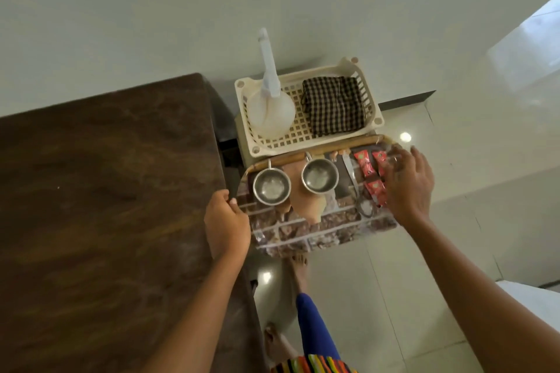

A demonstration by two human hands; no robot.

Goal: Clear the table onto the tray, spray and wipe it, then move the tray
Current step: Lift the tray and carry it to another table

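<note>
A patterned tray [318,236] is held in the air beside the dark brown table [106,191]. On it stand two steel cups [271,187] [319,175], a knife [350,174], a small strainer [365,208] and red sachets [371,174]. My left hand [226,219] grips the tray's left rim. My right hand [407,183] lies with spread fingers over the sachets at the tray's right edge. Beyond the tray, a cream basket [306,133] holds a white spray bottle [270,100] and a folded checked cloth [333,104].
The basket sits on a low stand against the pale wall. Glossy white floor tiles [439,251] stretch to the right. My bare feet and a blue and striped garment [312,327] show below the tray.
</note>
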